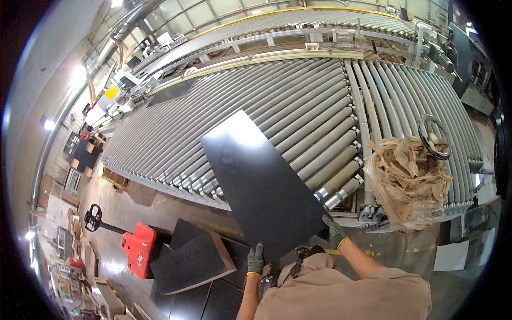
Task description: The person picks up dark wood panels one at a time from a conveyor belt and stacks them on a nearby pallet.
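Observation:
A long black board (261, 181) slants up and away from me, its far part over the conveyor rollers (314, 120) and its near end at my body. At its near left corner my left hand (255, 260), in a grey glove with a yellow cuff, grips the edge. My right hand (335, 233), gloved alike, is closed on the board's right edge; its fingers are partly hidden. Light glares off the board's far end. To the left, a stack of black boards (192, 265) lies low beside me.
A red pallet jack (140, 249) with a black handle stands left of the stack. On the right rollers rests a plastic bag of crumpled brown paper (408, 178), next to a round handwheel (434, 137). Another dark board (172, 93) lies on the far left rollers.

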The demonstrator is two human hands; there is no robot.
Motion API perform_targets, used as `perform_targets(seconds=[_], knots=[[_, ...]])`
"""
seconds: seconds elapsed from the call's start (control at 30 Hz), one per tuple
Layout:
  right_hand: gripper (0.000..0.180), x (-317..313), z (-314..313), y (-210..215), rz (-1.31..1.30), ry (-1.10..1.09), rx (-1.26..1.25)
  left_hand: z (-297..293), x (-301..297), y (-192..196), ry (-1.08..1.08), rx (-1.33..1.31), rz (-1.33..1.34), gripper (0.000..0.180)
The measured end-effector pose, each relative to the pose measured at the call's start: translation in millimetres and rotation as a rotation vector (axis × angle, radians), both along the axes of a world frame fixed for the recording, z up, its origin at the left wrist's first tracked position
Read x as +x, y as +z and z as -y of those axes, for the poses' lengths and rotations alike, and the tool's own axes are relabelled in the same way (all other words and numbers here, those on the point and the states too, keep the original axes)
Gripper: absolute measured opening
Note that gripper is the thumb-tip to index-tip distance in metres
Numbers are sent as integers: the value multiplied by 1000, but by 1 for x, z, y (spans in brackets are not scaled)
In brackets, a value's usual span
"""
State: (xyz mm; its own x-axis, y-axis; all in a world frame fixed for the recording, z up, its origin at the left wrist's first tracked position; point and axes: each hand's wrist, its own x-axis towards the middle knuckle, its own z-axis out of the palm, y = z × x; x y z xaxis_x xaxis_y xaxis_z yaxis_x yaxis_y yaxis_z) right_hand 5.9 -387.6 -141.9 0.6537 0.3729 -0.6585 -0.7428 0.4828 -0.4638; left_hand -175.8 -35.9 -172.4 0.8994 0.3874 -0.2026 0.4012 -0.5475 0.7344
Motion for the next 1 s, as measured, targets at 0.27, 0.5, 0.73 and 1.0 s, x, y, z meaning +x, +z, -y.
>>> perform_targets(seconds=[0.27,0.5,0.73,1.0], knots=[[50,-30,-31,30,288,664,-224,90,68,13,-296,-240,55,47],[34,-38,-30,-27,362,223,-203,123,93,42,-500,-340,65,41],[35,-34,-10,-27,92,280,-276,46,32,-8,-433,29,-27,34],[48,-17,20,-10,153,90,-303,-38,-69,-60,-264,181,-181,23]])
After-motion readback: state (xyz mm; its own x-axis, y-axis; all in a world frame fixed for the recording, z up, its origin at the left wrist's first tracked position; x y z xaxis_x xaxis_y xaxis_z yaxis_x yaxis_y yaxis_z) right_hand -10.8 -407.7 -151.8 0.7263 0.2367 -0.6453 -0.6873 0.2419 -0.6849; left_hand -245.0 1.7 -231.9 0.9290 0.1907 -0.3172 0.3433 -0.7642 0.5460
